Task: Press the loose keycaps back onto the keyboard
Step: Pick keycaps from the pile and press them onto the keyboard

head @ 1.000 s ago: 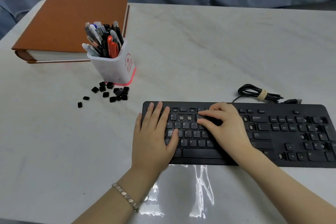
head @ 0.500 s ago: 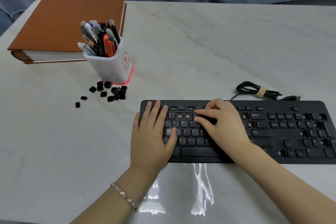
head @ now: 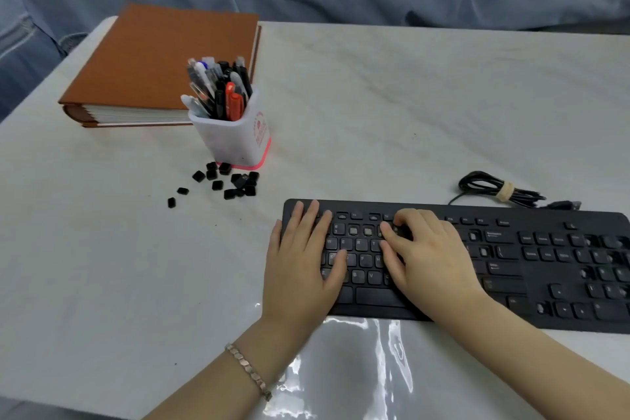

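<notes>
A black keyboard (head: 511,269) lies on the white table, with several keys missing on its number row and right side. My left hand (head: 300,269) rests flat on the keyboard's left end, fingers straight. My right hand (head: 426,259) lies over the middle keys, and its fingertips press down near the number row. Whatever sits under those fingertips is hidden. Several loose black keycaps (head: 225,182) are scattered on the table in front of the pen cup, to the left of the keyboard.
A white pen cup (head: 235,140) full of pens stands behind the keycaps. A brown binder (head: 160,61) lies at the back left. The keyboard's coiled cable (head: 494,191) rests behind it. A clear plastic sheet (head: 358,368) lies at the near edge.
My right hand's fingers have curled in a little and shifted slightly on the number row. My left hand stays put. The camera has tilted, so everything sits lower in view.
</notes>
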The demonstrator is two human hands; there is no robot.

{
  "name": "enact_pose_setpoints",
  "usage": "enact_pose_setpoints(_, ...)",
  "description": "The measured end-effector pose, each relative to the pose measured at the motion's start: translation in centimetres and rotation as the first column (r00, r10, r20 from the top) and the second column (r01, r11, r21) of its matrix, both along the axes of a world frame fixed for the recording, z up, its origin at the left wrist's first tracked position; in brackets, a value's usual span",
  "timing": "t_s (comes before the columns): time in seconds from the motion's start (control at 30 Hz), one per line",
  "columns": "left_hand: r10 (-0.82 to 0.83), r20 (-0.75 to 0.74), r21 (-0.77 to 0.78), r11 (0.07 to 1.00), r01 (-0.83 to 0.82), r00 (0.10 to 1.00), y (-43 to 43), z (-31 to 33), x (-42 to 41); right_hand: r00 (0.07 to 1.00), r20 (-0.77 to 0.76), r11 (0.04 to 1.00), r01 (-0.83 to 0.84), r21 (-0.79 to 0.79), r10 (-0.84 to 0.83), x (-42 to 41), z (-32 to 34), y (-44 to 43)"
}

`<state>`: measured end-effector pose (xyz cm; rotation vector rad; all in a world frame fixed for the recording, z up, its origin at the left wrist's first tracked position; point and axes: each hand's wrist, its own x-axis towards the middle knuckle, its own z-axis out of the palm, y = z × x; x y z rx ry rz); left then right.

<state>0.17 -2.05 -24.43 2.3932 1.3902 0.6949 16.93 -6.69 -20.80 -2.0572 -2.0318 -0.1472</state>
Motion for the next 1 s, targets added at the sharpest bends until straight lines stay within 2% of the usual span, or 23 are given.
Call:
enact_pose_setpoints(0.1, 0.036, 0.275, -0.188, 0.982, 0.017, 0.961, 0.8, 1.3, -1.2, 0.996, -0.087, 0.997, -0.001, -0.078, -0.006, -1.1, 1.3, 1.1)
enact_pose_setpoints(0.17, 0.14, 0.342, -0.207, 0.976, -0.071, 0.929, 2.2, 1.8, -3.4, 0.976, -0.216, 0.989, -0.036, -0.145, 0.004, -2.9, 2.1, 2.3)
enact_pose_setpoints(0.27, 0.333, 0.202, -0.134, 0.941, -0.311, 0.921, 5.5, 2.3, -8.0, 0.934, -0.355, 0.968, -0.129, -0.213, 0.046, -6.1, 2.8, 4.7)
enact_pose_setpoints(0.4, 0.522, -0.06, -0.174, 0.834, -0.523, 0.851, 9.1, 2.7, -12.9, 0.878, -0.472, 0.947, -0.212, -0.24, 0.077, -10.4, 2.8, 8.8)
enact_pose_setpoints(0.57, 0.437, -0.113, -0.276, 0.849, -0.451, 0.892, 11.7, 2.5, -15.0, 0.91, -0.401, 0.917, -0.246, -0.314, 0.107, -13.3, 1.9, 12.9)
enact_pose_setpoints(0.8, 0.375, -0.038, -0.228, 0.899, -0.373, 0.926, 12.9, 1.8, -14.6, 0.965, -0.234, 0.898, -0.201, -0.39, 0.114, -14.7, -0.2, 15.6)
enact_pose_setpoints(0.93, 0.283, -0.143, -0.147, 0.942, -0.303, 0.948, 12.1, 1.7, -15.0, 0.967, -0.223, 0.909, -0.197, -0.367, 0.12, -14.8, -0.6, 15.7)
enact_pose_setpoints(1.0, 0.257, -0.211, -0.135, 0.948, -0.289, 0.943, 11.6, 1.9, -14.9, 0.956, -0.271, 0.923, -0.202, -0.327, 0.114, -14.6, -0.4, 15.0)
